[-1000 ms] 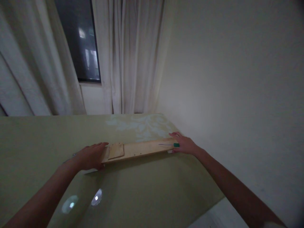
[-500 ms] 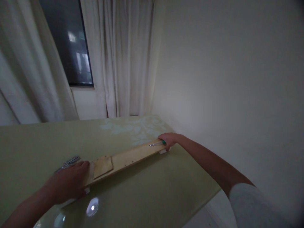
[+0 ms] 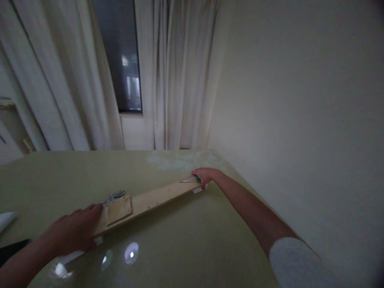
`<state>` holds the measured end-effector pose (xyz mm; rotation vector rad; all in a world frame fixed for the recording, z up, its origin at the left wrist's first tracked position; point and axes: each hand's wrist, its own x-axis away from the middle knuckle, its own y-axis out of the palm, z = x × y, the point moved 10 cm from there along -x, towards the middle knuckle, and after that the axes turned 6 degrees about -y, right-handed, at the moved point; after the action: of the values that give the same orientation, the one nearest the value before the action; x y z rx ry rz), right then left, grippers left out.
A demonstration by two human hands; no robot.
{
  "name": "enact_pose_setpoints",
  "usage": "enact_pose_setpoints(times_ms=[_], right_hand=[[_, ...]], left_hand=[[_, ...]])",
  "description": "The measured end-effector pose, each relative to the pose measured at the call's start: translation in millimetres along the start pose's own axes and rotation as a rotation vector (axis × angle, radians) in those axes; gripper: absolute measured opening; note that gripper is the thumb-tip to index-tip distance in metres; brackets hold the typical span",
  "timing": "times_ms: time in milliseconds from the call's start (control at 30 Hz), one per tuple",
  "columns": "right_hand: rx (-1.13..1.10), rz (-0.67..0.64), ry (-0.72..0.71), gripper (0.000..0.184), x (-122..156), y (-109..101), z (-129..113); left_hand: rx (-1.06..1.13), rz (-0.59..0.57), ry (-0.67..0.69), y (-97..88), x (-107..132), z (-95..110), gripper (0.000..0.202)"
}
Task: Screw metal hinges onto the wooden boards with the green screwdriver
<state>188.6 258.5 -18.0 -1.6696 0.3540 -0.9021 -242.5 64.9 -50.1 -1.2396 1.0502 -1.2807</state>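
A long pale wooden board (image 3: 162, 196) lies at a slant across the table. My left hand (image 3: 75, 228) is closed around its near left end. My right hand (image 3: 204, 178) grips the far right end, fingers wrapped over the edge. A screwdriver (image 3: 189, 181) with a green handle lies along the board at my right hand, its handle partly hidden by the fingers. A small square wooden plate (image 3: 119, 210) sits on the board beside my left hand. White pieces (image 3: 197, 190) show under both ends of the board.
Metal tools (image 3: 115, 196), kind unclear, lie on the green table (image 3: 192, 248) behind the board. A dark flat object (image 3: 13, 250) and a white object (image 3: 6, 220) are at the left. A wall (image 3: 294, 120) borders the right side; curtains (image 3: 180, 80) hang behind.
The view has turned left. Both hands have shifted the board leftward over the table, so the metal tools now lie behind the square plate. The dark and white objects have come into view.
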Motion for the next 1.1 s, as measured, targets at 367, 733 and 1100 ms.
enact_pose_setpoints(times_ms=[367,733,1100], right_hand=[[-0.348,0.434,-0.100,0.043,18,-33,-13],[-1.027,0.945,-0.030,0.060,147,64,-79],[-1.268,0.973,-0.027,0.073,141,100,-102]], left_hand=[[-0.145,-0.168,-0.063,-2.2,6,-4,0.080],[0.283,0.086,0.262,-64.3,46,233,0.050],[0.725,-0.237,0.642,12.7,68,382,0.035]])
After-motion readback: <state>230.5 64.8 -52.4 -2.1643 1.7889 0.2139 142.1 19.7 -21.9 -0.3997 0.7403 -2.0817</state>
